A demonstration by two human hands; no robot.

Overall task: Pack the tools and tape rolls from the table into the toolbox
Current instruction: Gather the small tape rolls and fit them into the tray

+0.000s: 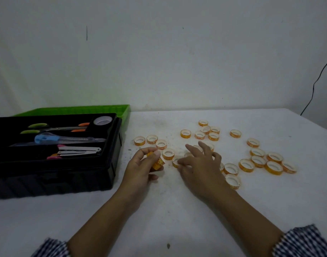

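Observation:
A black toolbox (112, 164) with a green lid (75, 109) stands open at the left. Its tray holds scissors (55, 127), a blue cutter (47, 139), a metal stapler (77, 151) and a white tape roll (103, 121). Several small orange tape rolls (247, 165) lie scattered on the white table. My left hand (140, 169) is shut on a small stack of orange tape rolls (157, 162) just right of the toolbox. My right hand (201, 164) rests fingers spread over the rolls, its thumb and finger touching one roll (175, 161).
The white table (177, 210) ends at a pale wall behind. A black cable (314, 84) hangs down the wall at the far right. Striped sleeves show at the bottom corners.

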